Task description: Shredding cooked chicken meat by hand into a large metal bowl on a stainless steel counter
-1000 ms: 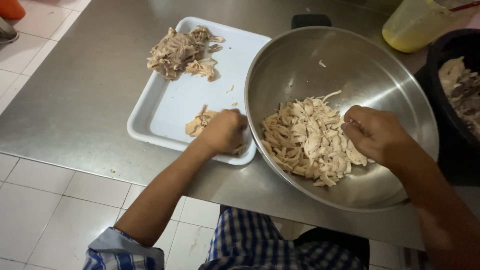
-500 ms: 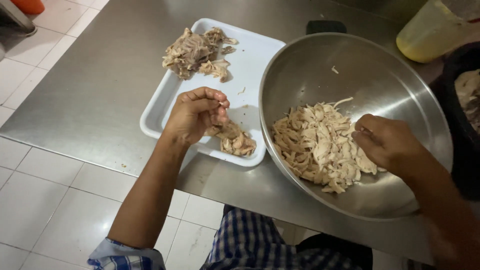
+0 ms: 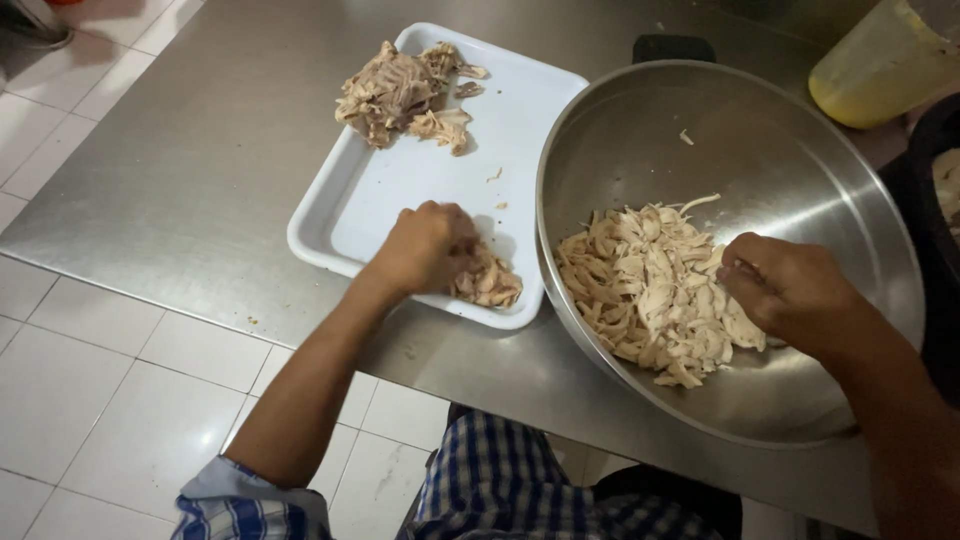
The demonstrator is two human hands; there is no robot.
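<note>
A small lump of pale cooked chicken (image 3: 487,283) is pinched under the curled fingers of the left hand (image 3: 425,245), at the 5 o'clock corner of the shallow white rectangular tray (image 3: 330,225). The right hand (image 3: 785,285) is closed on strands at the 3 o'clock edge of the heap of shredded pale meat (image 3: 650,290) in the wide stainless-steel bowl (image 3: 760,130). For clean shredding, the lump is best gripped near one end and pulled along the grain, with thin strips dropped into the bowl. A larger unshredded pile of brownish cooked chicken (image 3: 395,90) is kept at the tray's 12 o'clock end, well apart.
</note>
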